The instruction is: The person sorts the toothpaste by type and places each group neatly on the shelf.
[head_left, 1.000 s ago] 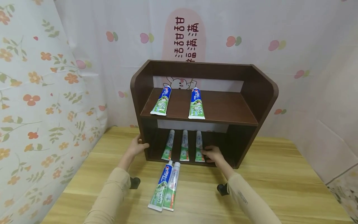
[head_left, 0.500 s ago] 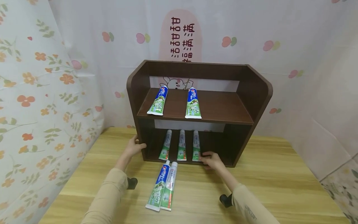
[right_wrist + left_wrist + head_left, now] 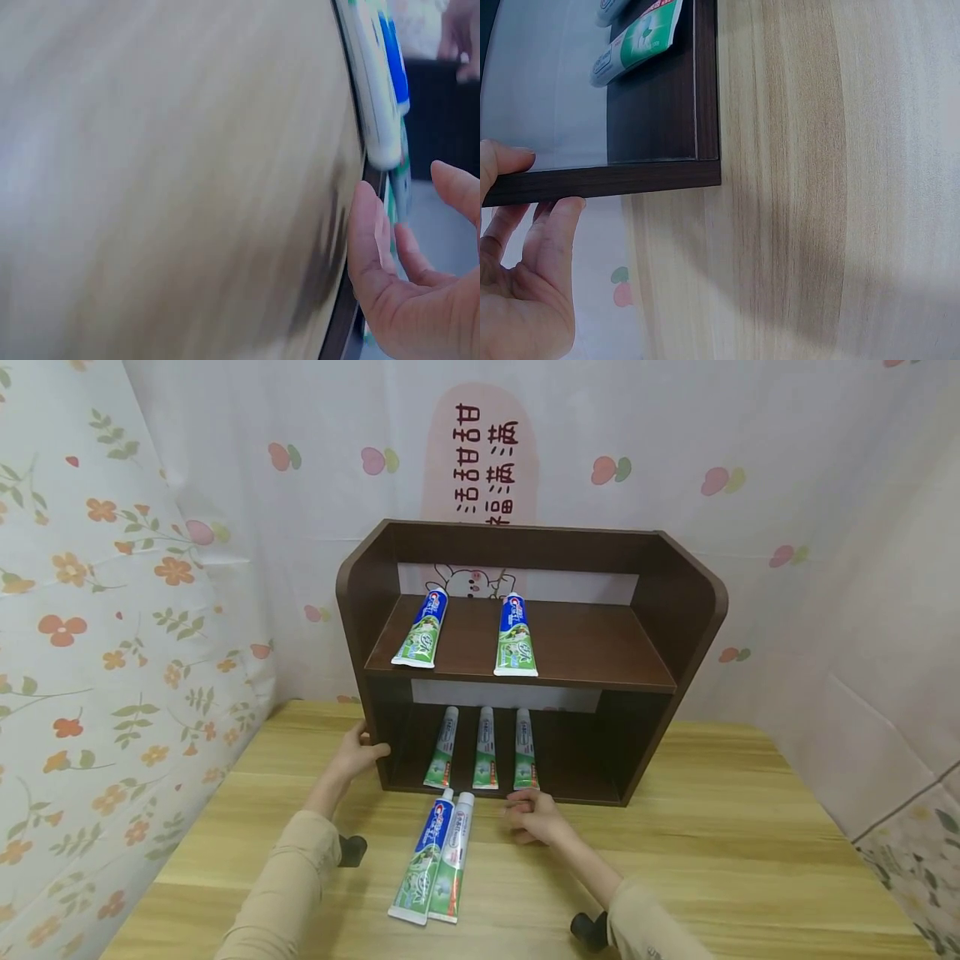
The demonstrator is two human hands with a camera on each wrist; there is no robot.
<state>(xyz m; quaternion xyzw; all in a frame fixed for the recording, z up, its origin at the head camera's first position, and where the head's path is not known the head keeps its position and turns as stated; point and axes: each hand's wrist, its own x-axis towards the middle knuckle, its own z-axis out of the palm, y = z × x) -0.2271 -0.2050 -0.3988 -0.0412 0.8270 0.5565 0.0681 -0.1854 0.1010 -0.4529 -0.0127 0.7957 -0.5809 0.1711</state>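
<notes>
My left hand [image 3: 356,755] grips the left side panel of a dark brown two-tier shelf [image 3: 600,643]; in the left wrist view the thumb lies on one face of the panel and the fingers on the other. The right hand [image 3: 537,817] is just in front of the lower shelf, holding nothing, its fingers [image 3: 367,232] apart in the right wrist view. On the table, left of that hand, a blue-and-green toothpaste tube [image 3: 422,864] partly overlaps a white-and-green toothpaste tube [image 3: 453,864]. Nearest above the right hand is a white-and-green tube [image 3: 525,752] on the lower shelf.
Two more white-and-green tubes, a left one [image 3: 442,750] and a middle one [image 3: 486,750], lie on the lower shelf. The upper shelf bears two blue-and-green tubes, one left [image 3: 422,631], one centre [image 3: 515,639]. Everything stands on a wooden table [image 3: 750,860] before patterned curtains.
My right hand has let go of the rightmost lower-shelf tube and moved left and toward me, out in front of the shelf. The left hand has kept its hold on the side panel.
</notes>
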